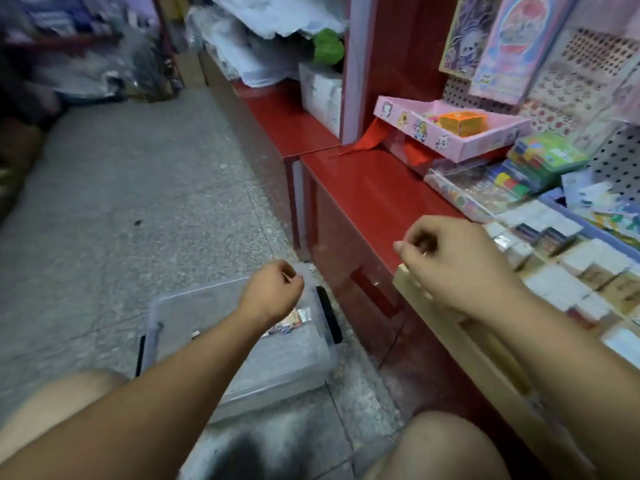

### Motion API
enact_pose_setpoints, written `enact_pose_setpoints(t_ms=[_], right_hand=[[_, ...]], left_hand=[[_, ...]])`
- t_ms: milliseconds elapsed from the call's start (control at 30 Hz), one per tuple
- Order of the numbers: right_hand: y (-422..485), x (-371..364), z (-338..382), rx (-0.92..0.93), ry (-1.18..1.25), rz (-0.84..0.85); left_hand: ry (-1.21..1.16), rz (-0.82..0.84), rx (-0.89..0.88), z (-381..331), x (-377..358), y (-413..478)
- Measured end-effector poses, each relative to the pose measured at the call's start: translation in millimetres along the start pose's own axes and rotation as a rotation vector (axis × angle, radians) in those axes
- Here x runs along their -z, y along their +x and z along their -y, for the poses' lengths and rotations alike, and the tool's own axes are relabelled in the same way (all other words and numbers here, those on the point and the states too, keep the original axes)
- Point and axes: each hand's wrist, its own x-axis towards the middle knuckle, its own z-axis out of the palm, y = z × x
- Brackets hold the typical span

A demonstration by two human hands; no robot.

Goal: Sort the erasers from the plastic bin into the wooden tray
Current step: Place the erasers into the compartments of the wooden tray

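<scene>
The floor (138,202) carries the clear bin (194,306), low and left of the red worktop (374,188). The tray (450,327) sits on that worktop to the right, its long rim running away from the person. The left hand (273,292) hangs over the bin and is the nearer one to the few loose erasers (294,322) at the bin's far end — just below its knuckles. Its fingers are curled; whether they hold anything I cannot tell. The right hand (446,258) hovers over the tray's corner, thumb to forefinger — contents hidden too. A pink box (450,129) stands well behind, clear of the path.
</scene>
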Motion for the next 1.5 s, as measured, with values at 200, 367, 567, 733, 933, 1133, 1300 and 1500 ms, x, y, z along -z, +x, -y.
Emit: enact_pose_setpoints(t_ms=[200, 367, 567, 733, 933, 1133, 1300, 1500], right_hand=[[32, -135, 37, 0.003, -0.034, 0.438], [68, -252, 7, -0.115, -0.149, 0.605], [86, -345, -34, -0.200, -0.292, 0.569], [83, -371, -49, -0.133, -0.324, 0.445], [78, -376, -51, -0.161, -0.295, 0.405], [78, -378, -52, -0.164, -0.238, 0.366], [78, -381, -59, -0.149, -0.186, 0.343], [76, -384, -64, -0.136, -0.152, 0.310]], left_hand=[[-0.152, -0.025, 0.352, 137, 0, -19], [-0.269, 0.035, 0.531, 232, -42, -5], [-0.486, 0.179, 0.564, 278, -126, 55], [-0.475, 0.104, 0.545, 278, -169, 102], [-0.351, 0.004, 0.673, 268, -201, 130], [-0.379, 0.038, 0.804, 254, -214, 148], [-0.524, 0.007, 0.903, 257, -221, 156], [-0.623, -0.012, 0.853, 256, -228, 156]])
